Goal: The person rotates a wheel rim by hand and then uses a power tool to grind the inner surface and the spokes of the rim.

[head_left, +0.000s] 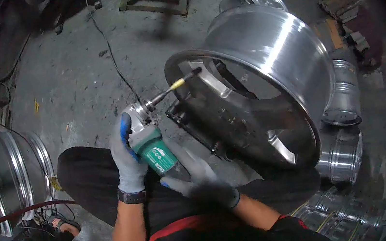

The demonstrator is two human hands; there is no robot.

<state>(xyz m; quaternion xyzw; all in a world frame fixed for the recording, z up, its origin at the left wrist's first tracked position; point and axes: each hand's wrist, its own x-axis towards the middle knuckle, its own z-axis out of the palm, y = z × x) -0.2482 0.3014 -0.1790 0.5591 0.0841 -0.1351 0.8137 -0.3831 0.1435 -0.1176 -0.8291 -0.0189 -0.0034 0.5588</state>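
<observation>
A green angle grinder (pixel 154 152) with a metal head is held over my lap. From its head a shaft (pixel 169 90) with a yellow section and dark tip points up and right, the tip showing over the opening of a large wheel rim (pixel 262 38). Whether the tip touches the metal cannot be told. My left hand (pixel 126 151), in a grey and blue glove, wraps around the grinder's head end. The gloved right hand (pixel 194 173) grips the rear of its body. The rim is tilted, its dark inner side facing me, with bright patches on the spokes.
More rims (pixel 12 173) stand at the left, and others (pixel 341 154) lie at the right. A black cable (pixel 107 46) runs across the floor toward the grinder. A metal frame (pixel 156 10) stands at the back. Another person's foot (pixel 65 226) shows at lower left.
</observation>
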